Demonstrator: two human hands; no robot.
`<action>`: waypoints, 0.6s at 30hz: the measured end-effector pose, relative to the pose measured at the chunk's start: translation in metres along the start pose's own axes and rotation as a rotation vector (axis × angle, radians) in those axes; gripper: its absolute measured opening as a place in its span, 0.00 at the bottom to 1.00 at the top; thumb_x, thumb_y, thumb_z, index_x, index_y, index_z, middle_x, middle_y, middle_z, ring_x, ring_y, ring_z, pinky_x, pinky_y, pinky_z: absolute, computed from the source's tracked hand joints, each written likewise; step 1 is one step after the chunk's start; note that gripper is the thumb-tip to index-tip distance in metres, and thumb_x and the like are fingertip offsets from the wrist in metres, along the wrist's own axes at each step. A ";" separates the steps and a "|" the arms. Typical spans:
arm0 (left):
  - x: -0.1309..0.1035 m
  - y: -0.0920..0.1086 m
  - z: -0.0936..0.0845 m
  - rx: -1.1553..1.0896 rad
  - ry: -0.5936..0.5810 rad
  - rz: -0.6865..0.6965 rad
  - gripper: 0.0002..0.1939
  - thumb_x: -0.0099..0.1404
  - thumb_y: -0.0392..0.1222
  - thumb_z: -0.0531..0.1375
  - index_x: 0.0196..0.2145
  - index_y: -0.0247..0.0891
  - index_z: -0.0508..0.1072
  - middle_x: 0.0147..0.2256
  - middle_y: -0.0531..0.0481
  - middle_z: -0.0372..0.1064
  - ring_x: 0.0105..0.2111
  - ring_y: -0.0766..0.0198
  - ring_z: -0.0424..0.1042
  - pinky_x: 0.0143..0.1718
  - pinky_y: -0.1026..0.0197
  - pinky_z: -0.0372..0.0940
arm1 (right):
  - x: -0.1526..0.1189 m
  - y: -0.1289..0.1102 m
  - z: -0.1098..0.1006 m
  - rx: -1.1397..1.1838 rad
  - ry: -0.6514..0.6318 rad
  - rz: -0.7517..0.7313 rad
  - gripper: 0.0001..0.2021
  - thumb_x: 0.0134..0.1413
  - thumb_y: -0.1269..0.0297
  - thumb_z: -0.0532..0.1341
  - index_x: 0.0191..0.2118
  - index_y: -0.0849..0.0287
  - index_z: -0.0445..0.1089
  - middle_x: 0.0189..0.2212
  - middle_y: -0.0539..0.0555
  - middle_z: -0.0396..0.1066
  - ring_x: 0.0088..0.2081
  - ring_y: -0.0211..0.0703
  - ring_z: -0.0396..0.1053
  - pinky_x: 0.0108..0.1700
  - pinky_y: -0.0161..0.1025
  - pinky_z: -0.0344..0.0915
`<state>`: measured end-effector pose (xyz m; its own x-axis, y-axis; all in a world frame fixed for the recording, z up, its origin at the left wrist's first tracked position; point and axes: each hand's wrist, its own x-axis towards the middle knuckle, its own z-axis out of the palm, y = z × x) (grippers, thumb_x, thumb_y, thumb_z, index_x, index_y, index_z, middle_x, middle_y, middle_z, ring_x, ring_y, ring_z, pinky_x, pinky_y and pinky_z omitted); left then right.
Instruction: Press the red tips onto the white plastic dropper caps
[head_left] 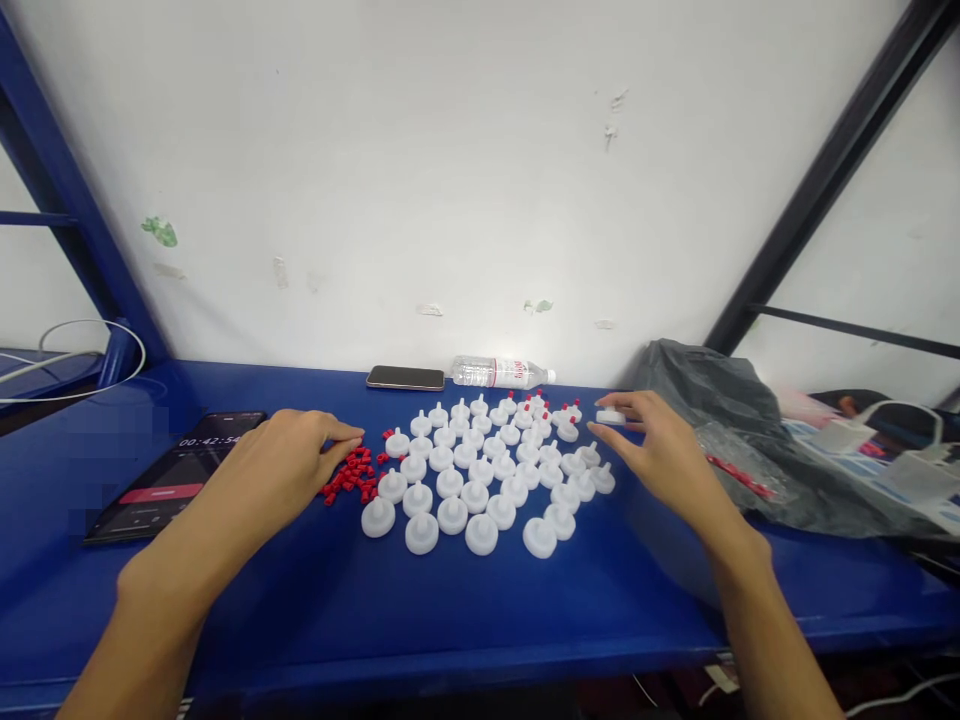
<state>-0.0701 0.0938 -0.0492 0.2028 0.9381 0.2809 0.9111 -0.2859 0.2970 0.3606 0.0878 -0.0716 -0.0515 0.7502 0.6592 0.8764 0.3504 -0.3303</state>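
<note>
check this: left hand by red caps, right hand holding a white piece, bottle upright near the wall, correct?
No: in the head view the bottle lies on its side near the wall. The left hand is by red caps, the right hand holding a white piece.

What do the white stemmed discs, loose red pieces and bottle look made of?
White stemmed discs: likely plastic, satin; milky, even white.
Red pieces: plastic or rubber, too small to tell; evenly coloured.
Bottle: probably clear plastic, glossy; see-through with highlights.
</note>
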 end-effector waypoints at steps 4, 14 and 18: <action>0.002 0.001 0.000 0.048 -0.034 -0.018 0.22 0.71 0.54 0.53 0.49 0.47 0.86 0.51 0.44 0.83 0.50 0.40 0.79 0.47 0.48 0.69 | 0.000 -0.017 -0.003 0.079 -0.010 -0.040 0.09 0.66 0.57 0.63 0.47 0.54 0.73 0.47 0.57 0.74 0.43 0.50 0.77 0.45 0.46 0.77; -0.015 0.055 -0.002 -0.160 0.001 0.158 0.22 0.74 0.58 0.52 0.51 0.51 0.82 0.48 0.53 0.84 0.45 0.52 0.80 0.45 0.56 0.68 | -0.011 -0.115 0.007 0.329 -0.320 -0.272 0.09 0.68 0.72 0.59 0.47 0.51 0.72 0.49 0.52 0.74 0.50 0.45 0.73 0.53 0.44 0.71; -0.029 0.086 0.005 -0.233 -0.054 0.262 0.21 0.77 0.57 0.50 0.54 0.50 0.76 0.33 0.56 0.82 0.30 0.59 0.78 0.35 0.59 0.64 | -0.020 -0.141 0.006 0.349 -0.445 -0.326 0.13 0.65 0.78 0.59 0.45 0.50 0.72 0.50 0.49 0.74 0.51 0.42 0.73 0.54 0.42 0.70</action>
<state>0.0041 0.0432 -0.0368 0.4432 0.8340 0.3287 0.7205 -0.5496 0.4228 0.2350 0.0265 -0.0424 -0.5472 0.7090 0.4448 0.5795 0.7044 -0.4099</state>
